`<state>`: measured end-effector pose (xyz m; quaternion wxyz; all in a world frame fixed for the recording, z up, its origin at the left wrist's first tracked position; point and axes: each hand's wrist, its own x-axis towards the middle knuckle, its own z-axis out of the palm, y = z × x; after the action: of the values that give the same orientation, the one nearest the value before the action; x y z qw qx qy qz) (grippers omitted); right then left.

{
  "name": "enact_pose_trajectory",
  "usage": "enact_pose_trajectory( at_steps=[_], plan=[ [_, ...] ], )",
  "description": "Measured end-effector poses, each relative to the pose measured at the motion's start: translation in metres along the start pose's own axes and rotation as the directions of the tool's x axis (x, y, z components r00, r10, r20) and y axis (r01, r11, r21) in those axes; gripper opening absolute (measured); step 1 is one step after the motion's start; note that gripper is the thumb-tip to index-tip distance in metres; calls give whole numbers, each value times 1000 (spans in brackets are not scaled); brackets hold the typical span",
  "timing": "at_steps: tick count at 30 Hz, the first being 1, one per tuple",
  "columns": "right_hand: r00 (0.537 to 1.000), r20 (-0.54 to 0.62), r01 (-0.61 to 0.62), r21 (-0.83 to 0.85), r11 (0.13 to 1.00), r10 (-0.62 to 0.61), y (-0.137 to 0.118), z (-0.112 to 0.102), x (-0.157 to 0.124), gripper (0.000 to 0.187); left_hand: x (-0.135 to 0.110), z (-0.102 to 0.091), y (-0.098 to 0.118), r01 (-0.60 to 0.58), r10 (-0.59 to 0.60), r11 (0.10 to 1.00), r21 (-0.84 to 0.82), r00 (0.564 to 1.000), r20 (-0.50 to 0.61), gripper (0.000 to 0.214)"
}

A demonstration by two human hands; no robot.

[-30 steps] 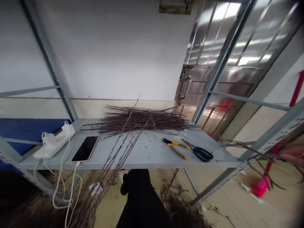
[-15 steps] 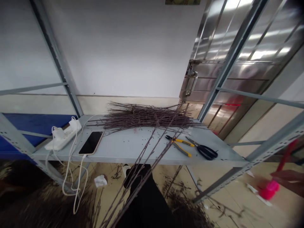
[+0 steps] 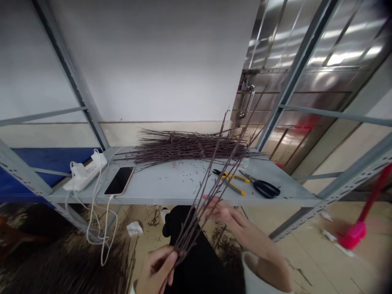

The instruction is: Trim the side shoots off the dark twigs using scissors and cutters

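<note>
My left hand (image 3: pixel 159 269), low in the view, is closed on the base of a thin bunch of long dark twigs (image 3: pixel 214 179) that rises up and to the right over the shelf. My right hand (image 3: pixel 222 212) reaches in from the right with its fingers on the middle of those twigs; it is blurred, and I cannot tell whether it grips them. Behind them a large pile of cut twigs (image 3: pixel 186 147) lies along the back of the grey metal shelf (image 3: pixel 171 192).
On the shelf lie a phone (image 3: pixel 119 181) on a white cable, a white power strip (image 3: pixel 85 171), yellow-handled pliers (image 3: pixel 231 181) and black scissors (image 3: pixel 261 188). Grey shelf uprights stand left and right. Twig litter covers the floor; a red broom (image 3: pixel 358 224) stands right.
The held twigs swung from the left to upright at centre-right. Both hands have come into view: the left at the bunch's base, the right moved in from the far right onto the twigs.
</note>
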<state>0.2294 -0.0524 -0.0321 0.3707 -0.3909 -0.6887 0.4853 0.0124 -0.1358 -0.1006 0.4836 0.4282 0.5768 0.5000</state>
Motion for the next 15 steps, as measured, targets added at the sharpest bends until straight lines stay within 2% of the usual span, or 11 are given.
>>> enact_pose_trajectory(
  at_steps=[1,3,5,6,8,10,13,15],
  plan=[
    [999,-39,20,51,998,-18,0,13,8,52,6,4,5,-54,55,998,32,999,-4,54],
    [980,-200,44,136,990,-16,1,34,21,43,18,9,11,-145,146,988,61,989,-6,48],
    [944,-331,59,199,978,11,4,47,28,38,27,11,11,-194,193,978,70,981,28,44],
    [935,-355,69,226,972,16,5,50,30,36,30,12,10,-194,191,979,61,980,50,43],
    [940,-342,88,274,958,11,8,51,30,35,33,14,4,-154,152,988,20,986,76,43],
    [950,-312,103,303,947,-3,10,48,28,35,33,18,-2,-114,115,993,-42,993,33,44],
    [956,-294,105,344,933,1,11,45,26,35,29,24,-5,-149,144,986,-78,987,-71,38],
    [960,-279,94,382,919,17,11,46,27,37,28,26,-2,-186,179,981,-59,979,-101,32]
  ],
)
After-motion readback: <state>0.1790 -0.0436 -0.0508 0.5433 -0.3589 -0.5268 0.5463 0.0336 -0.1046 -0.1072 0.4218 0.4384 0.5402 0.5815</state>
